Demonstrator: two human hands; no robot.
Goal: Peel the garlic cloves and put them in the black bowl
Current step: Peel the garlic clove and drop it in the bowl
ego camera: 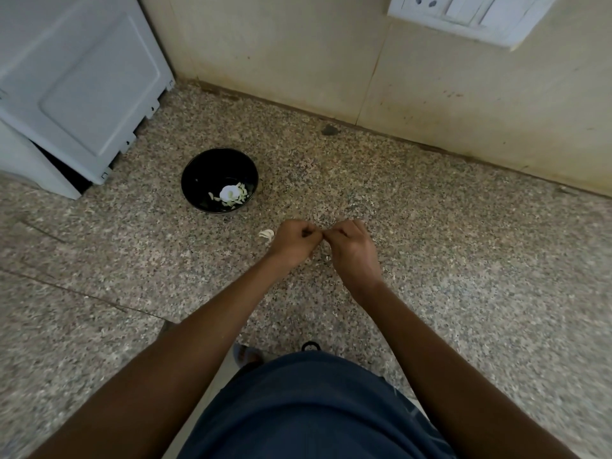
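**Both hands pinched together over the speckled surface**

From my remote seat I saw both forearms reaching forward and converging over the speckled stone surface (430, 226). The left hand (293, 240) was curled into a loose fist, knuckles up, with its thumb and forefinger pressed together at the right edge of the fist. The right hand (352, 251) was bent at the wrist and curled the same way, its fingertips meeting those of the left hand. Whatever they pinched between them was too small and too hidden for me to name; I could not tell whether it was a clove or only skin.

A pale garlic clove (267, 234) lay on the surface just beside the left hand, on its left side. The black bowl (219, 179) sat farther away and to the left, apart from both hands, with white peeled garlic pieces (230, 194) gathered toward its near side.

A white appliance (76, 84) stood at the far left against the wall, and a white switch plate (470, 14) was mounted on the wall at the far right.
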